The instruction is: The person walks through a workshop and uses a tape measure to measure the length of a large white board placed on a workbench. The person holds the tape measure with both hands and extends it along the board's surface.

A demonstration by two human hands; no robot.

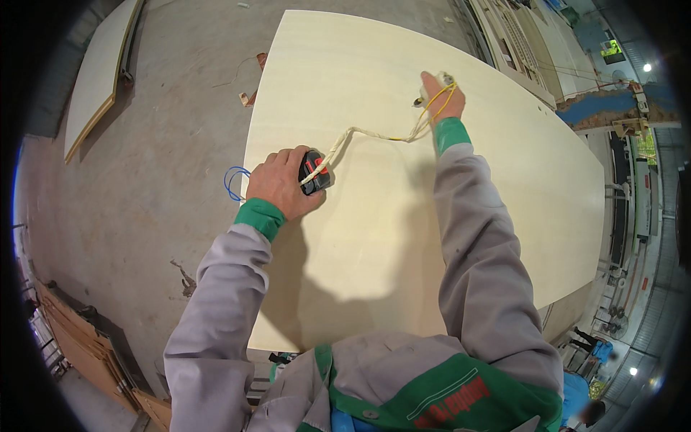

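My left hand (277,180) rests near the left edge of a large pale panel (374,266), fingers curled round a black-and-red device (314,171) whose exact kind I cannot make out. A cream sheathed cable (350,132) passes over the device and runs rightward across the panel. Blue wire (232,183) loops out beside my left wrist, past the panel edge. Farther off to the right, my right hand (445,99) is closed on the cable's other end, where yellow wires (440,108) fan out. A small dark spot (418,102), perhaps a hole or fitting, lies beside it.
Another pale board (101,79) stands at the far left above the concrete floor (173,144). Brown sheets (83,342) are stacked at lower left. Long boards and racks (504,43) line the far right. People in blue (576,396) are at lower right.
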